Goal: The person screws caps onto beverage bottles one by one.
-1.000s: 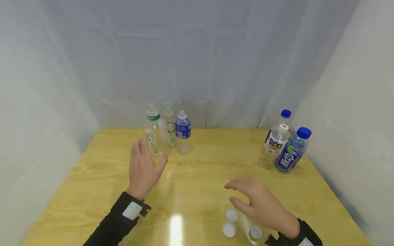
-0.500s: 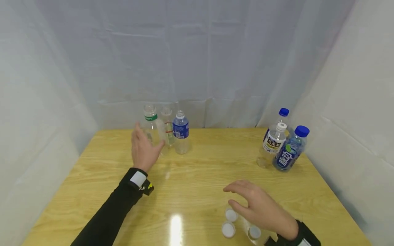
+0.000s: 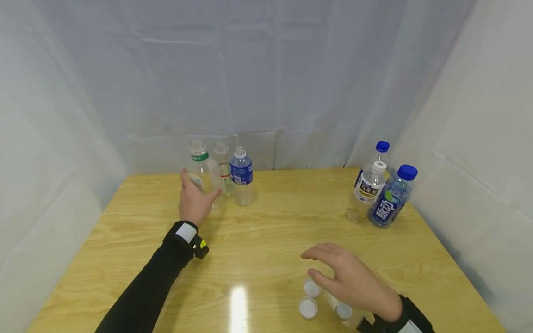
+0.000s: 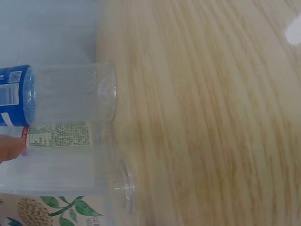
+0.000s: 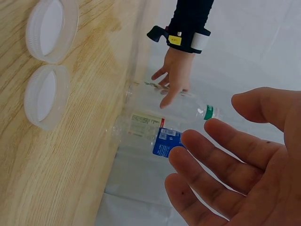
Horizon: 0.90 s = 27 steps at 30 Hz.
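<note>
My left hand (image 3: 195,203) is beside the clear bottle with the green neck band (image 3: 200,157), thumb and fingers spread about its lower part; whether they touch it is unclear. Only a fingertip shows in the left wrist view, over the uncapped bottles. Right of that bottle stand a clear one with a red-edged label (image 3: 225,171) and one with a blue label (image 3: 241,173). Low at the right, my right hand (image 3: 354,280) hovers with bent, parted fingers and holds nothing. White caps (image 3: 308,308) lie just left of and below it.
At the right stand three capped bottles: a blue-capped one at the back (image 3: 382,146), a white-capped one (image 3: 368,187) and a large blue one (image 3: 389,203). Pale curtains (image 3: 266,69) surround the wooden table (image 3: 258,240) at the back and sides.
My left hand has moved forward to the green-banded bottle. My right hand has stayed nearly still above the caps. The head view has shifted slightly.
</note>
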Each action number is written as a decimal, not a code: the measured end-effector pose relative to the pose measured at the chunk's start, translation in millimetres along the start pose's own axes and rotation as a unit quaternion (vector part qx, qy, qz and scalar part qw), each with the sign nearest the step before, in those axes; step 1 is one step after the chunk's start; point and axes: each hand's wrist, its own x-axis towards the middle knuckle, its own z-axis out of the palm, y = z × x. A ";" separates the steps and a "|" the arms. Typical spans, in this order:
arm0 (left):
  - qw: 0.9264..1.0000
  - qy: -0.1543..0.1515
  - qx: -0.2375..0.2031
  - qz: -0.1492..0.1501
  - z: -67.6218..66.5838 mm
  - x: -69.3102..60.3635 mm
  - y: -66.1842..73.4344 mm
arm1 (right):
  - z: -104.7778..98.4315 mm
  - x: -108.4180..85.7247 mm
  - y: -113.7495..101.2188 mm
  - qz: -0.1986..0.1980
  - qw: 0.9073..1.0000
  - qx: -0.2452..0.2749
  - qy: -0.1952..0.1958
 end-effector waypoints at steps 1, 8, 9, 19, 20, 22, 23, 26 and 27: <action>1.000 0.000 0.002 -0.004 -0.6 -0.4 0.0 | -0.6 0.3 -0.5 0.001 1.000 0.002 -0.002; 1.000 -0.009 0.013 -0.005 -5.3 -2.7 0.3 | -3.0 1.1 -2.6 0.015 1.000 0.002 -0.011; 1.000 -0.011 0.013 -0.003 -6.2 -3.1 0.1 | -2.7 1.1 -2.4 0.015 1.000 0.002 -0.010; 1.000 -0.016 0.013 0.004 -18.6 -12.8 -2.6 | 0.0 -0.4 -0.1 0.009 1.000 0.015 -0.005; 1.000 -0.016 0.011 0.007 -20.3 -14.7 -1.6 | 0.0 -0.4 0.0 0.010 1.000 0.019 -0.006; 1.000 -0.018 0.011 0.013 -24.0 -18.8 0.8 | 0.0 -0.5 0.0 0.014 1.000 0.023 -0.010; 1.000 -0.018 0.013 0.016 -26.4 -21.6 3.0 | 0.2 -0.4 0.1 0.016 1.000 0.025 -0.011; 0.999 -0.017 0.021 0.032 -33.8 -29.3 10.4 | 0.8 -0.5 -0.2 0.019 0.999 0.027 -0.014; 0.999 -0.016 0.024 0.040 -36.7 -31.9 13.2 | 1.1 -0.4 -0.3 0.019 0.999 0.026 -0.013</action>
